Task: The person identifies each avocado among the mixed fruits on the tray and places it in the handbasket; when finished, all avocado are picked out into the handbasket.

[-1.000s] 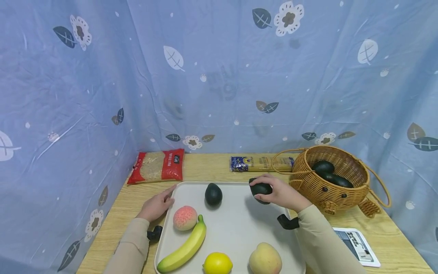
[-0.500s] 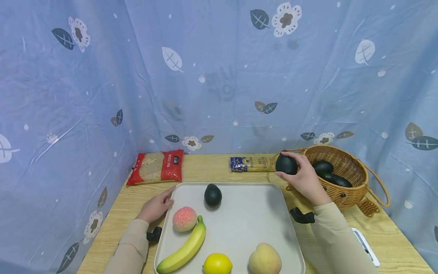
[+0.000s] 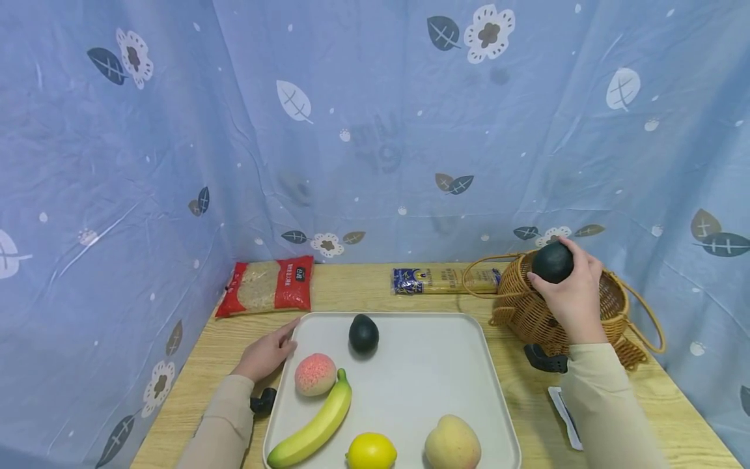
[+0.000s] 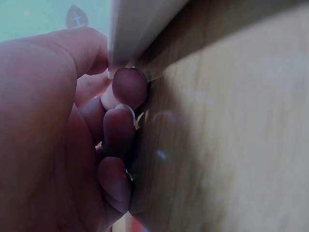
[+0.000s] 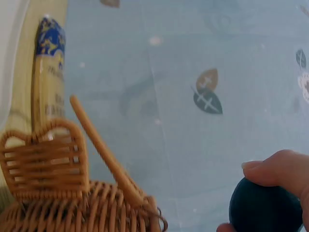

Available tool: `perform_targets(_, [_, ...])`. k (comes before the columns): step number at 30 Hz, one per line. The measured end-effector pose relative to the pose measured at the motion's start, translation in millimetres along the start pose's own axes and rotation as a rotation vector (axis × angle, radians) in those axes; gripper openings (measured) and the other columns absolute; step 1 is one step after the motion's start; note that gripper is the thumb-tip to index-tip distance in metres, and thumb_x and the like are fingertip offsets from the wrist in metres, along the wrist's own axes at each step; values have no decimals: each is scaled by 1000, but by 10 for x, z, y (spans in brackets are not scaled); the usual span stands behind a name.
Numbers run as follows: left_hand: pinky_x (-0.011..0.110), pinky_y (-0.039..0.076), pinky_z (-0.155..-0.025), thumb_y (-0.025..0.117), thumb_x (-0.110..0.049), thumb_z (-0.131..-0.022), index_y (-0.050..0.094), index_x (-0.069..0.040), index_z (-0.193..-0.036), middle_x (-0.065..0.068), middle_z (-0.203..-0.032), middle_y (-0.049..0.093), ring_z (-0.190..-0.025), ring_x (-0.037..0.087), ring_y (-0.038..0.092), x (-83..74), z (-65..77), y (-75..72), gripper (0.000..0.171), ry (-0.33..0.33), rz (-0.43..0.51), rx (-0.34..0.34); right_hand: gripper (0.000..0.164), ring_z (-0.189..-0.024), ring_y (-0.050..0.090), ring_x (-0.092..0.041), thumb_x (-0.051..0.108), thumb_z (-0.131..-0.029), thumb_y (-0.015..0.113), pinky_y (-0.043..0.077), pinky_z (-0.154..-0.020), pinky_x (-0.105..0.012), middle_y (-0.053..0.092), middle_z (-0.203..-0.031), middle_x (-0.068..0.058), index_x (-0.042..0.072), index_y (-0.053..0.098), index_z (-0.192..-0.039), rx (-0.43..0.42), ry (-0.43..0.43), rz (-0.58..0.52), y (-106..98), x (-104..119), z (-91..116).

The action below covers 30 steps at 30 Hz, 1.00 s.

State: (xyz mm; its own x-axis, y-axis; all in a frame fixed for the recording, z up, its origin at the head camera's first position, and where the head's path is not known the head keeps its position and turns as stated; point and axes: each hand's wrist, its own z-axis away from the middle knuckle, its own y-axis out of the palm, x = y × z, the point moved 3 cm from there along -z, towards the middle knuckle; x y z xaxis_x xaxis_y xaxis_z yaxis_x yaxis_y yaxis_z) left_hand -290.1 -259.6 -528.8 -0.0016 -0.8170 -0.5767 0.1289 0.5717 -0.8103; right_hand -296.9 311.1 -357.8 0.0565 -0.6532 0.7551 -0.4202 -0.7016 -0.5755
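Observation:
A dark green avocado (image 3: 553, 262) is in my right hand (image 3: 577, 296), gripped between thumb and fingers, above the wicker basket (image 3: 530, 319). In the right wrist view the avocado (image 5: 263, 208) shows at the lower right, the basket (image 5: 111, 208) at the lower left. At the upper left of the white tray (image 3: 433, 365), my left hand (image 3: 266, 354) holds the rim. The left wrist view shows its fingers (image 4: 118, 128) curled low by the tabletop, with the thumb at the tray wall (image 4: 140, 29). Another avocado (image 3: 364, 335) lies on the tray.
On the tray also lie a pink peach (image 3: 315, 374), a banana (image 3: 316, 426), a lemon (image 3: 372, 451) and a yellow peach (image 3: 452, 443). Behind it are a red bag (image 3: 266, 284) and a noodle packet (image 3: 445, 280). A white-edged flat object (image 3: 565, 417) is partly under the right sleeve.
My right hand has carried the avocado up off the tray area and rightward to above the basket. The left hand has stayed at the tray rim.

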Motion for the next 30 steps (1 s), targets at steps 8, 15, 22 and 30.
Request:
perform_targets(8, [54, 48, -90, 63, -30, -105, 42, -22, -162, -1, -90, 57, -92, 22, 57, -53, 40, -36, 62, -1, 10, 5, 88, -132, 33, -69, 19, -98, 73, 37, -96, -80, 7, -162, -33, 15, 20, -168, 9, 67, 42, -74, -186, -49])
perform_targets(15, [48, 47, -84, 63, -30, -105, 42, -23, -163, -1, -89, 56, -88, 20, 56, -44, 24, -18, 62, -10, -1, 12, 72, -120, 39, -70, 11, -100, 67, 44, -87, -76, 11, -156, -43, 1, 31, -162, 97, 19, 160, -44, -357, -55])
perform_targets(22, [44, 43, -78, 63, -31, -105, 42, -22, -163, 0, -87, 55, -83, 18, 54, -26, 5, 10, 62, -7, 3, 15, 59, -124, 35, -70, 5, -100, 65, 41, -90, -77, 15, -154, -45, -5, 43, -154, 121, -17, 205, 0, -470, -23])
perform_targets(30, [45, 43, -78, 62, -30, -105, 42, -22, -162, -1, -86, 54, -81, 18, 53, -25, 6, -2, 61, 1, 0, 8, 46, -139, 26, -63, 4, -101, 63, 33, -99, -76, 21, -157, -38, -5, 53, -145, 72, -110, 186, 55, -259, 49])
